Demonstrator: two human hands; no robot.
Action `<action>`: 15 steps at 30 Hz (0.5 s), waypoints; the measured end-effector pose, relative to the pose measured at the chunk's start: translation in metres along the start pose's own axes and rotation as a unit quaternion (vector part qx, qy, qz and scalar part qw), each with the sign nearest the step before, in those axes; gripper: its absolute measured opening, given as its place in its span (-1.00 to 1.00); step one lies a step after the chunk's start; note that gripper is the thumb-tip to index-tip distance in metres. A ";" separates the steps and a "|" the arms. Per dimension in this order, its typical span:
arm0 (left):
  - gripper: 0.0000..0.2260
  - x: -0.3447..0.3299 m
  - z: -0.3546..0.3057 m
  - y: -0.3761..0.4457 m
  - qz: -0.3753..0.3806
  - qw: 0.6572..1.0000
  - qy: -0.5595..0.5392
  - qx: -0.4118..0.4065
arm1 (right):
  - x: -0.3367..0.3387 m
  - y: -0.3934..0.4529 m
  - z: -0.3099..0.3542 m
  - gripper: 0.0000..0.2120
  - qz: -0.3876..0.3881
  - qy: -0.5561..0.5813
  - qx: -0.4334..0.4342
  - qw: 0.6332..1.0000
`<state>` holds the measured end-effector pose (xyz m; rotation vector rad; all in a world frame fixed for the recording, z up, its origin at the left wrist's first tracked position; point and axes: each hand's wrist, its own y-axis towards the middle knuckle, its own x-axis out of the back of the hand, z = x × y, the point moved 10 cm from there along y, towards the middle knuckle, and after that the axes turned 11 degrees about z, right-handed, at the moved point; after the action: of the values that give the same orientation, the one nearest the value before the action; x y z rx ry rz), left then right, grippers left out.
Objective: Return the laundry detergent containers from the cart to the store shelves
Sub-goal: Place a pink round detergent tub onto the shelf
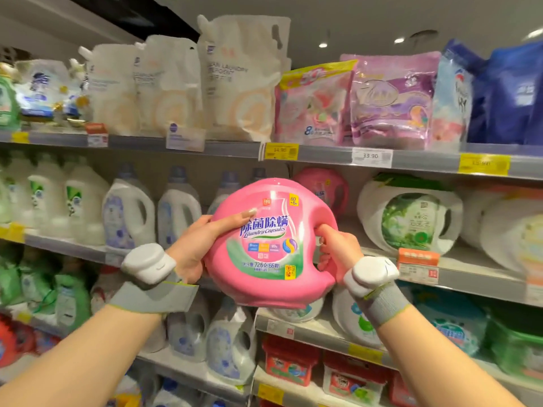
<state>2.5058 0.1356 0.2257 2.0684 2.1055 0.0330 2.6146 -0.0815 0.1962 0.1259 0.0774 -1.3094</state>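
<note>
both hands grasp a pink laundry capsule tub (271,245), raised before the middle shelf (458,277): left hand (199,245) cups its left edge, thumb across the label; right hand (335,248) curls through the handle. another pink tub (323,186) sits just behind.

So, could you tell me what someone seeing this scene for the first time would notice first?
The eye goes first to the pink laundry capsule tub, held up at centre frame in front of the shelves; the left hand grips its side and the right hand its handle. Just behind it, on the middle shelf, stands a matching pink tub. White refill pouches line the top shelf.
</note>
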 end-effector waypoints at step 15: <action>-0.46 -0.015 0.028 0.193 0.027 0.979 0.091 0.179 | 0.052 0.174 0.010 -0.73 0.066 0.079 -0.123 0.987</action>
<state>2.7008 0.1226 0.2286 2.4066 2.3023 -0.1675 2.7956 -0.0886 0.2075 0.0234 0.3578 -1.1465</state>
